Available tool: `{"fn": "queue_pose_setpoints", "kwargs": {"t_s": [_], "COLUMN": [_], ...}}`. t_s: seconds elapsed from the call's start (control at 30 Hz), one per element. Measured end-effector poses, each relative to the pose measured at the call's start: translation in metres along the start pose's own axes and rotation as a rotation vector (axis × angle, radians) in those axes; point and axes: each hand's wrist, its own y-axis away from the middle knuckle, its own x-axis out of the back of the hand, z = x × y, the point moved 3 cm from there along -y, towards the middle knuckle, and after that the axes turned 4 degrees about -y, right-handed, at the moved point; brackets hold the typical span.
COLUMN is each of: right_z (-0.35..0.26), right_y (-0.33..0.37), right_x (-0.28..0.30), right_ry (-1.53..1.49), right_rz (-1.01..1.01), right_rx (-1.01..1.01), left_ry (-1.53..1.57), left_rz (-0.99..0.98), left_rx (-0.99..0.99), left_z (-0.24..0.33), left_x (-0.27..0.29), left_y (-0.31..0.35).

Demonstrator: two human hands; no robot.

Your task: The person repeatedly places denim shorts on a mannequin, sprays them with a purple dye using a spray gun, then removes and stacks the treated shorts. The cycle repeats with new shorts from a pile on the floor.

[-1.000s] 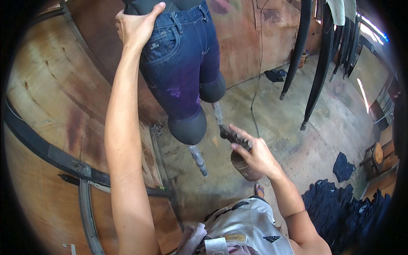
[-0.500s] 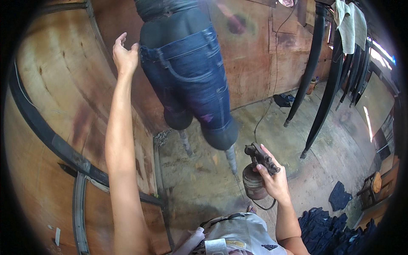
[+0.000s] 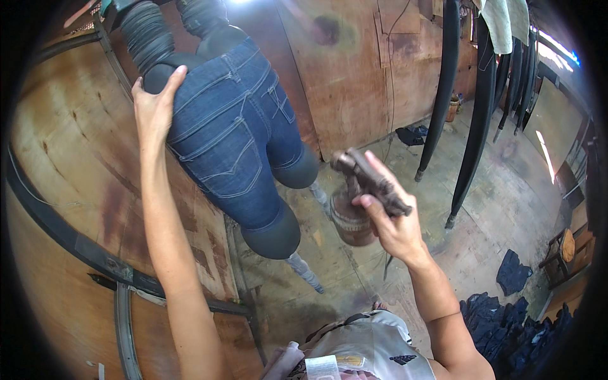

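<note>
Blue jeans [image 3: 218,149] are stretched over a black leg form [image 3: 272,239], back pockets facing me, tilted at upper left. At the form's waist my left hand [image 3: 154,107] takes hold of its side, thumb on the near face and the other fingers partly hidden. Held before me in my right hand [image 3: 396,225] is a spray gun [image 3: 373,180] with a round paint cup [image 3: 351,221] under it, slightly blurred by motion. A dark hose hangs below the gun. The gun is apart from the jeans, to their right.
Several long black tubes [image 3: 465,133] hang at the right, a pale cloth [image 3: 497,25] over them. Dark garments [image 3: 500,326] are heaped on the floor at lower right, near a wooden stool [image 3: 560,250]. A stained wooden wall [image 3: 82,145] stands close on the left.
The form with the jeans has turned from front to back and swung left and nearer. My left hand has come onto its waist. The spray gun has moved left and up.
</note>
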Motion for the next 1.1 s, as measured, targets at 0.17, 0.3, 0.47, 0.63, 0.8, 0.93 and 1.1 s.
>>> {"fn": "queue_pose_setpoints", "kwargs": {"t_s": [0.17,0.3,0.47,0.63,0.8,0.93,1.1], "right_z": [-0.019,-0.009,0.004,-0.022,-0.021,0.014,0.038], "right_y": [-0.013,-0.014,-0.007,0.006,0.008,0.007,0.017], "right_x": [0.018,0.026,0.032,0.045,0.061,0.052,0.016], "right_ry": [-0.132,0.024,0.132,-0.064,-0.15,0.073,0.293], "right_rz": [0.065,-0.027,-0.143,0.03,0.102,-0.077,-0.21], "right_rx": [0.009,-0.043,-0.328,-0.093,-0.129,-0.263,-0.363], "left_ry": [0.214,0.371,0.521,0.63,0.68,0.67,0.542], "left_rz": [-0.249,-0.34,-0.399,-0.455,-0.506,-0.518,-0.411], "left_rx": [0.011,0.095,0.178,0.323,0.355,0.334,0.221], "left_z": [-0.03,-0.047,-0.07,-0.097,-0.104,-0.09,-0.068], "left_x": [0.0,-0.005,-0.015,-0.023,-0.032,-0.031,-0.007], "left_y": [-0.013,-0.016,-0.023,-0.036,-0.046,-0.043,-0.028]}}
